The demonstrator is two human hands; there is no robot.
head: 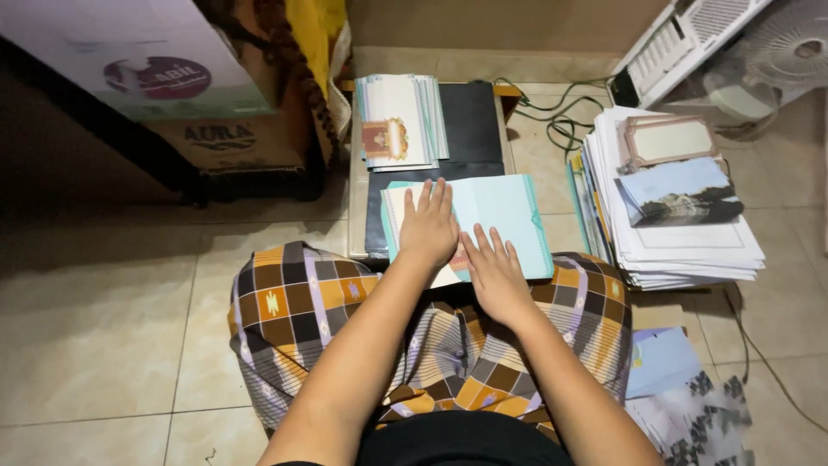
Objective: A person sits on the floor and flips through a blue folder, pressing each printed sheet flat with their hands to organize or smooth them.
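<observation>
An open card with a teal border (509, 211) lies on a low black-topped table (474, 121) in front of my knees. My left hand (429, 226) presses flat on the card's left half, fingers together and pointing away. My right hand (496, 272) lies flat on the near edge of the card, just right of the left hand, over a small red and gold emblem. Neither hand grips anything. A stack of similar folded cards (398, 121) with a red and gold emblem sits at the far left of the table.
A tall pile of white papers and cards (681, 220) stands on the tiled floor to the right. Cardboard boxes (198, 103) sit at the back left. A white fan (776, 52) and green cables (561, 112) lie at the back right. More printed sheets (690, 406) lie by my right knee.
</observation>
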